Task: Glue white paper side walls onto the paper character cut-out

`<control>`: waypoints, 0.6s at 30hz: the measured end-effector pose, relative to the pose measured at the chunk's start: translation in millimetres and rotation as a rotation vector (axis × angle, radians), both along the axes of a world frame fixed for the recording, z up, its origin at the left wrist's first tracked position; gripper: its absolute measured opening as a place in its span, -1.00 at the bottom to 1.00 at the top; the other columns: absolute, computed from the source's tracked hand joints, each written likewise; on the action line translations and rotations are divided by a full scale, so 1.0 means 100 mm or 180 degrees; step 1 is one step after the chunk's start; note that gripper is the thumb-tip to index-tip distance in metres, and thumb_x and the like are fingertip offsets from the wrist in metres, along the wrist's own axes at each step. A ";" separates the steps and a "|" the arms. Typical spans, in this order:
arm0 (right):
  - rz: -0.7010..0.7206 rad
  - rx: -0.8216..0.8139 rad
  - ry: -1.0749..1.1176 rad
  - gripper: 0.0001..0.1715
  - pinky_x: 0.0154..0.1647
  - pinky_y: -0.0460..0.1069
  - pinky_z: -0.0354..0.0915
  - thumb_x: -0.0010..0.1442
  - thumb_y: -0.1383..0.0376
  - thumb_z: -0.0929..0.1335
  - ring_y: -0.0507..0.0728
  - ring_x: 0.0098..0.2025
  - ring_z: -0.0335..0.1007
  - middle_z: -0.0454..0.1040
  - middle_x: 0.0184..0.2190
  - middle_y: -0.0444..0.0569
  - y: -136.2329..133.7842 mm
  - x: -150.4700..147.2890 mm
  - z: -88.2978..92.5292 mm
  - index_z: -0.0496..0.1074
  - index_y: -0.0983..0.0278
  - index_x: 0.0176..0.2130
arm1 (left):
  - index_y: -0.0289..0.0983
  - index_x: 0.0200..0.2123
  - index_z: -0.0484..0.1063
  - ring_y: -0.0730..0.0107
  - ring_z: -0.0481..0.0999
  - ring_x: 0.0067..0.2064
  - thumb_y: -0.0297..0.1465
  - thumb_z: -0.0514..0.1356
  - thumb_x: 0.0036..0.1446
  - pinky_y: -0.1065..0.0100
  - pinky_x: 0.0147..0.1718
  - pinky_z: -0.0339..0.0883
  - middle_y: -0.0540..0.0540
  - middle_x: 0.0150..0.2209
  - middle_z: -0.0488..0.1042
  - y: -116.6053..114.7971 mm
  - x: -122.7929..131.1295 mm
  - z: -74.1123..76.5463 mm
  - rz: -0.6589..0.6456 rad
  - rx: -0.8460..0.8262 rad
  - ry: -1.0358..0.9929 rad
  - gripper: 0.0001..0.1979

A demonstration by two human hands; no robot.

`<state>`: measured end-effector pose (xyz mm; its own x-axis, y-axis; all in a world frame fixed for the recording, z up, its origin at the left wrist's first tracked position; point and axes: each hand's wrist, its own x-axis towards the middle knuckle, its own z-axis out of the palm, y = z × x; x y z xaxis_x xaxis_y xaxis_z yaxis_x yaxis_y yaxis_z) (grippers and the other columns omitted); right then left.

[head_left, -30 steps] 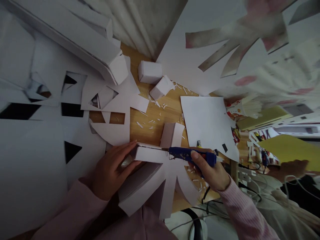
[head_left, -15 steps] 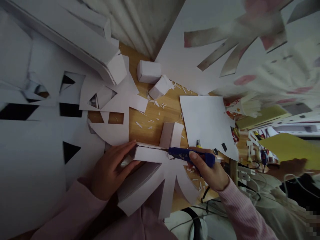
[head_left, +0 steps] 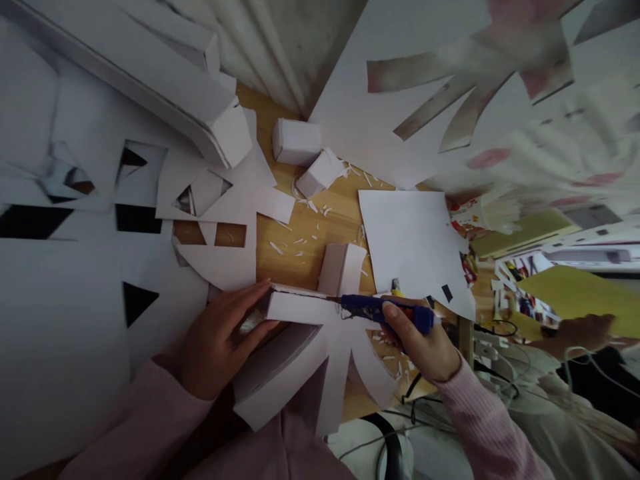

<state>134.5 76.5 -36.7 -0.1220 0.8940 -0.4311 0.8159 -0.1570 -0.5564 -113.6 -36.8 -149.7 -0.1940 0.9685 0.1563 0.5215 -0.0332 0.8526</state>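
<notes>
My right hand [head_left: 420, 340] is wrapped round a blue hot glue gun [head_left: 367, 308], its nozzle pointing left. The tip touches, or nearly touches, the upper edge seam of a white foam-board piece [head_left: 295, 307]. That piece is boxed up on one arm and has several flat strips fanning out toward me. My left hand [head_left: 225, 340] grips the arm's left end between thumb and fingers. A short upright box section [head_left: 345, 267] rises just beyond the nozzle. Part of the piece's underside is hidden.
Two small white boxes [head_left: 299, 142] and scattered paper scraps lie on the wooden table [head_left: 280, 267]. Cut white boards [head_left: 65, 320] cover the left. A white sheet [head_left: 410, 240] lies at right, near a cup of white sticks [head_left: 480, 215]. Another person's hand [head_left: 580, 337] shows at far right.
The glue gun has shifted slightly right along the seam with my right hand. My left hand keeps its grip on the piece.
</notes>
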 end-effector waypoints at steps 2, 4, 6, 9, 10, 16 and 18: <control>0.0097 -0.0117 0.0005 -0.37 -0.70 -0.10 0.13 0.06 -0.24 0.31 0.01 -0.65 0.19 0.32 -0.68 -0.14 0.02 -0.02 0.03 0.42 0.28 -0.42 | -0.15 0.14 0.29 0.22 0.49 0.02 -0.32 0.21 0.19 0.19 0.02 0.41 -0.12 0.02 0.48 0.00 0.00 0.00 0.0020 0.0004 -0.0012 -0.56; 0.0244 -0.0167 0.0002 -0.40 -0.69 -0.10 0.13 0.10 -0.22 0.29 0.00 -0.64 0.17 0.30 -0.68 -0.15 0.05 -0.03 0.06 0.41 0.27 -0.44 | -0.13 0.14 0.29 0.20 0.49 0.01 -0.31 0.21 0.19 0.18 0.01 0.42 -0.12 0.02 0.48 0.00 0.00 0.00 0.0033 0.0028 -0.0020 -0.55; 0.0410 -0.0181 0.0014 -0.41 -0.70 -0.10 0.09 0.15 -0.18 0.27 0.00 -0.66 0.13 0.26 -0.70 -0.16 0.07 -0.03 0.07 0.37 0.25 -0.51 | -0.12 0.15 0.28 0.19 0.50 0.01 -0.30 0.21 0.19 0.18 0.00 0.42 -0.12 0.02 0.48 -0.01 0.00 0.01 0.0026 0.0046 -0.0018 -0.55; 0.0579 -0.0116 0.0007 -0.40 -0.72 -0.10 0.04 0.19 -0.16 0.25 -0.01 -0.67 0.08 0.23 -0.72 -0.16 0.08 -0.01 0.08 0.31 0.24 -0.57 | -0.13 0.16 0.27 0.20 0.50 0.01 -0.31 0.20 0.20 0.18 0.00 0.42 -0.12 0.02 0.48 -0.01 -0.01 0.01 0.0017 0.0053 0.0000 -0.55; 0.0630 -0.0111 -0.0006 -0.40 -0.72 -0.10 0.05 0.19 -0.16 0.24 0.00 -0.66 0.09 0.24 -0.71 -0.15 0.08 0.00 0.09 0.31 0.24 -0.58 | -0.13 0.16 0.27 0.20 0.50 0.01 -0.31 0.20 0.20 0.18 0.00 0.42 -0.12 0.02 0.48 -0.01 -0.01 0.01 0.0008 0.0056 0.0001 -0.55; 0.0701 -0.0009 -0.0204 -0.38 -0.68 -0.10 0.14 0.17 -0.17 0.25 0.02 -0.62 0.18 0.29 -0.69 -0.13 0.08 -0.03 0.14 0.42 0.27 -0.53 | -0.14 0.14 0.28 0.22 0.49 0.01 -0.31 0.19 0.21 0.19 0.01 0.41 -0.12 0.01 0.48 0.00 -0.01 0.01 0.0009 0.0051 0.0036 -0.57; 0.0746 -0.0042 -0.0332 -0.37 -0.70 -0.09 0.11 0.16 -0.18 0.25 0.01 -0.65 0.14 0.27 -0.72 -0.13 0.08 -0.05 0.17 0.48 0.30 -0.48 | -0.14 0.14 0.28 0.22 0.49 0.00 -0.30 0.19 0.21 0.20 0.02 0.40 -0.12 0.01 0.48 0.00 -0.01 0.02 -0.0002 0.0068 0.0053 -0.58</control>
<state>129.7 84.3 -19.3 -0.2794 0.8408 -0.4637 0.8838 0.0364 -0.4664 -114.6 -36.9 -147.6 -0.1906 0.9650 0.1800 0.5355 -0.0515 0.8430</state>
